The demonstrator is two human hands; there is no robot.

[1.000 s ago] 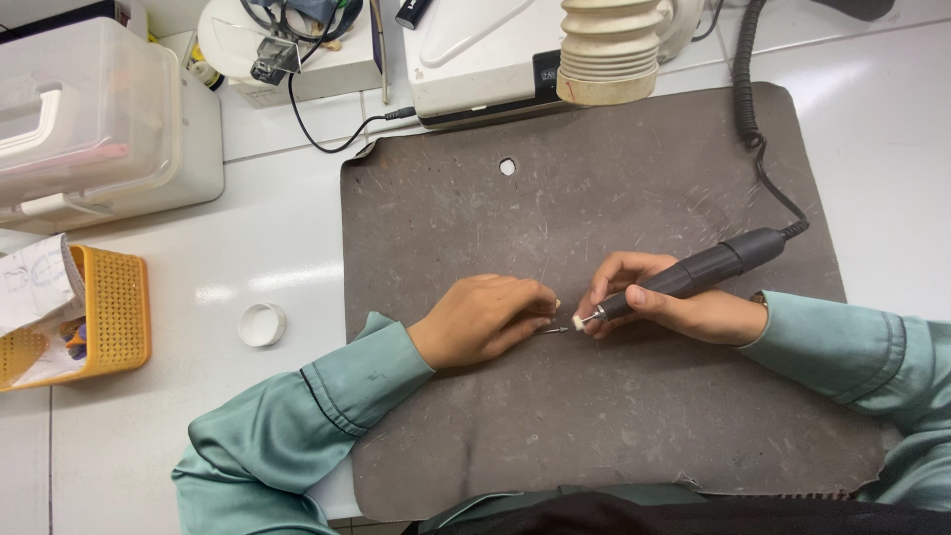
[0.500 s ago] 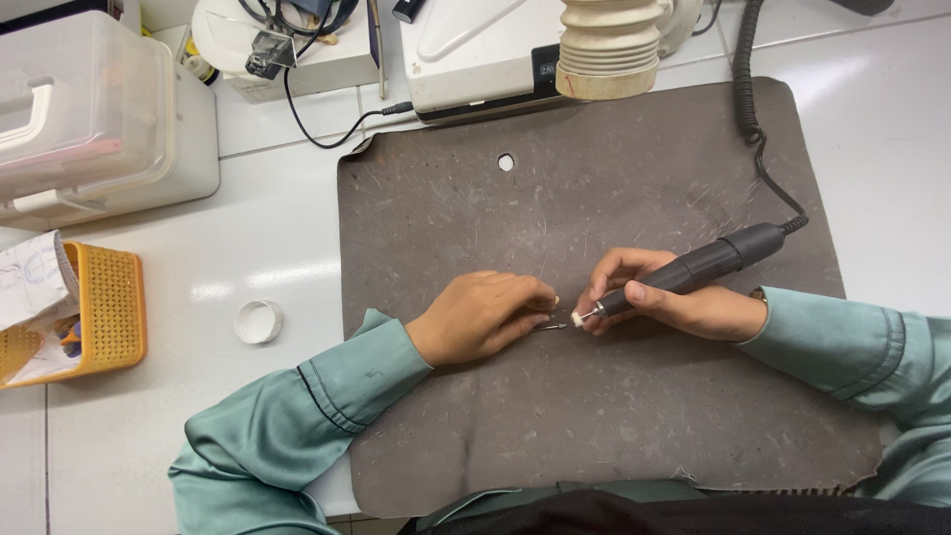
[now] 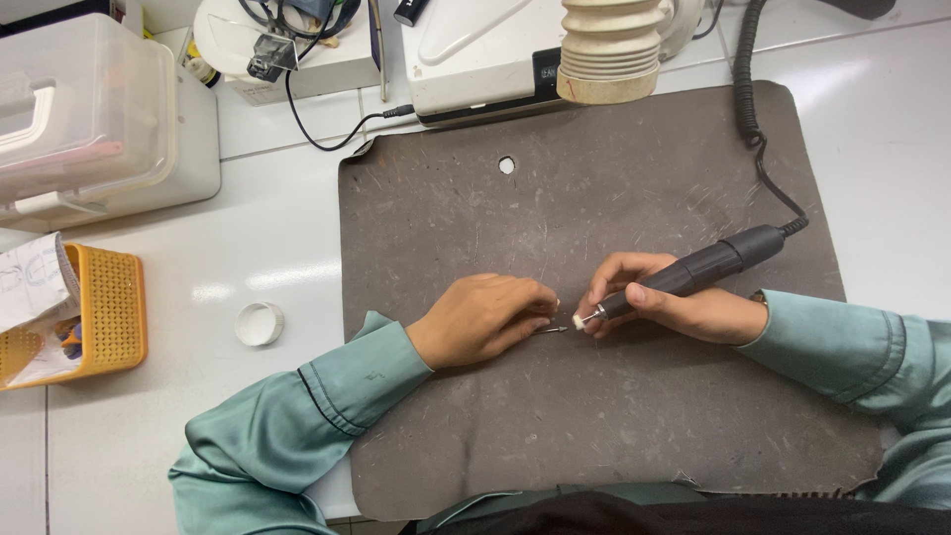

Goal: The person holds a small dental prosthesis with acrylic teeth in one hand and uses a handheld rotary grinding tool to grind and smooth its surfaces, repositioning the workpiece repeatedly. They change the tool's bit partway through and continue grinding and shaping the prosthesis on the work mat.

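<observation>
Still: right hand (image 3: pixel 684 302) gripping rotary handpiece (image 3: pixel 693 269), left hand (image 3: pixel 485 319) pinching small workpiece (image 3: pixel 555 328); positions unchanged.

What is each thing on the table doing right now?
left hand: resting on the mat, pinching a small piece.
right hand: gripping the rotary tool like a pen.
rotary tool: tilted, tip down at the small piece.
small piece: flat on the mat, too small to identify.
mat: flat, scratched.
white cap: lying loose, off the mat.
clear box: lid closed.
yellow basket: holding papers.
</observation>
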